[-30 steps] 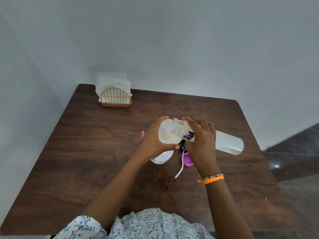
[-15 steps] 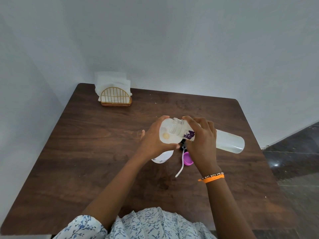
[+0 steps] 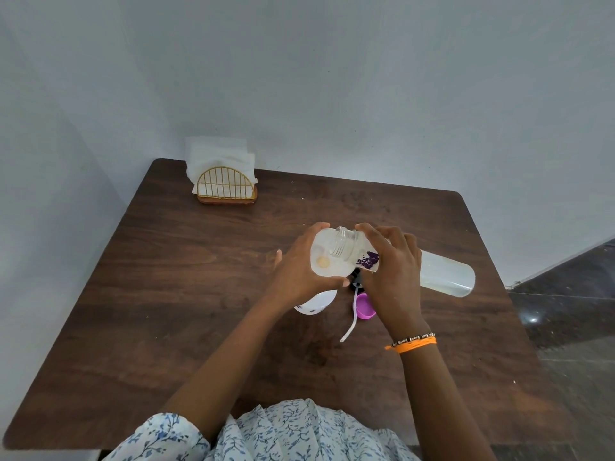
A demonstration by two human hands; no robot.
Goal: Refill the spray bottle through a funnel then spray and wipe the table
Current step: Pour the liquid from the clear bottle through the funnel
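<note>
Pouring called for steadiness: the right hand gripped the tilted translucent plastic refill bottle, while the left hand held the white plastic funnel beneath its mouth.

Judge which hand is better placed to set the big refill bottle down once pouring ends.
Right, probably. The right hand already grips the tilted refill bottle, while the left hand holds the funnel steady over the spray bottle.

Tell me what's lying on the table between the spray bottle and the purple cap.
Head view: only the white dip tube, beside the purple cap, right of the spray bottle.
</note>
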